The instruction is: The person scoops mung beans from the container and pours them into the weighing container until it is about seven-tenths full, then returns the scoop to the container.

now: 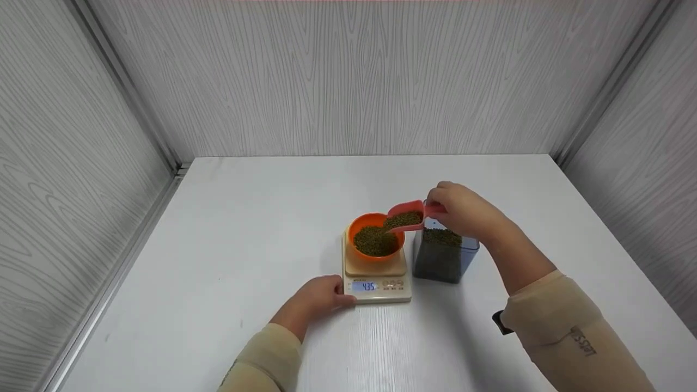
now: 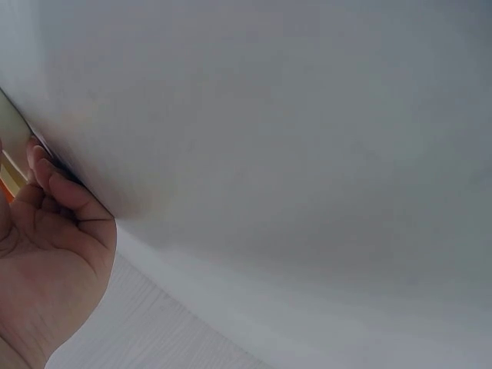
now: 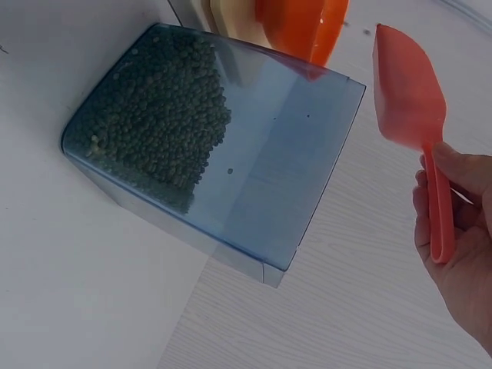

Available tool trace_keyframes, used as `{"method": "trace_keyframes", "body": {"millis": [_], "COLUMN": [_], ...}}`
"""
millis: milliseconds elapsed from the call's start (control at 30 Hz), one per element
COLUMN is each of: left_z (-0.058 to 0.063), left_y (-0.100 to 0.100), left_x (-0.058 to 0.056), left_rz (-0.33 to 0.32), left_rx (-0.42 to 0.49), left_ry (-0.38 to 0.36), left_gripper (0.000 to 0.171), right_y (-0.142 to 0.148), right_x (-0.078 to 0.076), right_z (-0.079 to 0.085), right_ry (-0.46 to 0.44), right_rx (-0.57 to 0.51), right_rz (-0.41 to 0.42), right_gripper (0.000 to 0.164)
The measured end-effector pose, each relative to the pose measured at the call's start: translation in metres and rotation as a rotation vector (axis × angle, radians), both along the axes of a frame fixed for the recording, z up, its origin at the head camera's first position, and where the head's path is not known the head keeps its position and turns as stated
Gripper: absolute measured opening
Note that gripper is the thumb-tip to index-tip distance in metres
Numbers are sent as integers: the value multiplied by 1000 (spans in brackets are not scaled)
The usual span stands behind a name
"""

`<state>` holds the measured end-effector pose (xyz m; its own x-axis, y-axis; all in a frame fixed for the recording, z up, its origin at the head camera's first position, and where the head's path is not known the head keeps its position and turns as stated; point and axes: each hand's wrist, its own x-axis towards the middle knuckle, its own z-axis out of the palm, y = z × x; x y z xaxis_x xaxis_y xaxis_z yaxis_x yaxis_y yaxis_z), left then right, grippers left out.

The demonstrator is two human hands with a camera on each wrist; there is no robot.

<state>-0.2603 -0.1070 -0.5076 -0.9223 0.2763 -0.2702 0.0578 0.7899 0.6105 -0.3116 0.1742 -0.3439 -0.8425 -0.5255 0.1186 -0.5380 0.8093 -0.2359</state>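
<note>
My right hand (image 1: 463,209) grips the handle of a red scoop (image 3: 411,88), loaded with small green beans (image 1: 404,219). The scoop's lip overlaps the rim of an orange bowl (image 1: 375,258), which holds more of the beans (image 1: 374,242). Under the bowl is a cream kitchen scale (image 1: 381,296) whose lit display (image 1: 366,286) appears to read 435. At the scale's front left corner, my left hand (image 1: 321,296) holds on, thumb along the front edge and fingers at the side. In the left wrist view, the fingers (image 2: 69,192) are curled against the scale's edge.
A clear bluish plastic container (image 3: 261,223), partly filled with green beans (image 3: 165,115), stands right of the scale, below my right forearm. All of this rests on a white table (image 1: 261,218). Grey wood-grain panels (image 1: 354,76) rise at the back and both sides.
</note>
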Motion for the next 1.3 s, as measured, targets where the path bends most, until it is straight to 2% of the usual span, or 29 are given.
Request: {"method": "trace_keyframes", "body": {"millis": [500,767,967,1300], "left_z": [1,1,3,4], "left_y": [0,1,1,1], "left_x": [-1,0,2,0], "left_rz": [-7,-1,-3,0], "left_rx": [-4,4,-23,-32], "left_ry": [-11,-12,3,-18], "left_gripper": [32,31,32,32], "right_y": [-7,-10,-12,-17], "right_x": [2,2,1,1], "right_z": [5,6,4,1], "right_ry": [-25,24,60,89], "right_rx": [25,29,52,71], "right_rz": [-37,-18,-9,3], "right_gripper": [11,10,9,8]}}
